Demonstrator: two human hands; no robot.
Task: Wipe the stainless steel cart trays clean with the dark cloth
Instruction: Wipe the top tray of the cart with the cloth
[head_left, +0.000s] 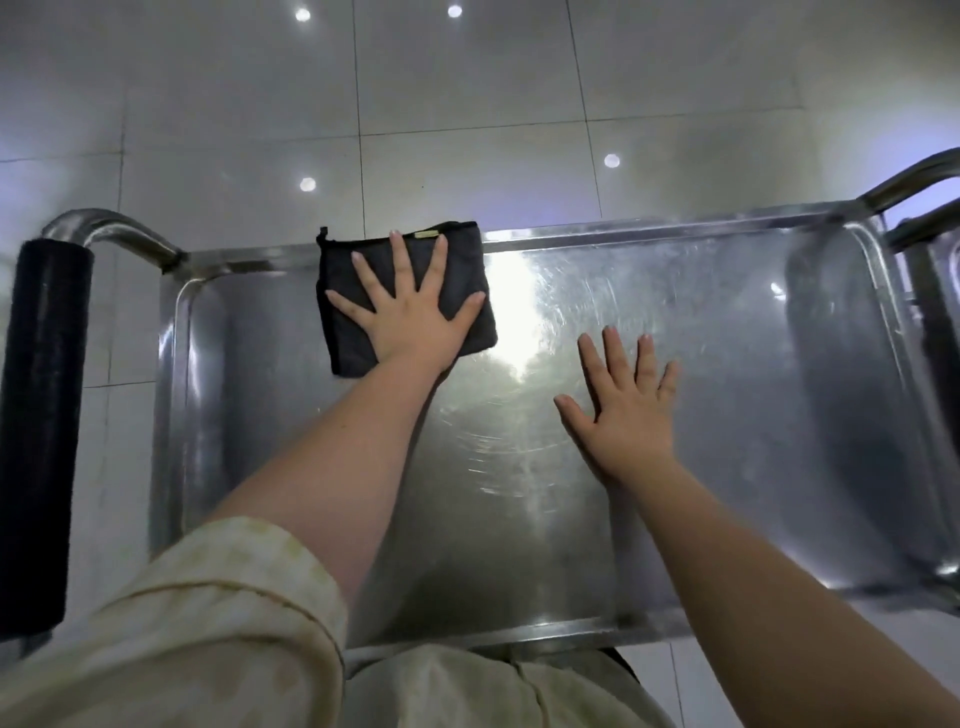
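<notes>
The top stainless steel tray (727, 364) of the cart fills the middle of the head view, scratched and glaring with reflected light. A folded dark cloth (348, 306) lies on the tray's far left part, its far edge lapping over the rim. My left hand (410, 312) presses flat on the cloth with fingers spread. My right hand (623, 410) rests flat and open on bare steel near the tray's centre, holding nothing and apart from the cloth.
A black padded push handle (44, 426) on a steel tube runs down the cart's left end. More steel rails (919, 182) rise at the right end. Glossy white floor tiles (467, 104) lie beyond the cart. My pale sleeve (208, 623) is at the bottom.
</notes>
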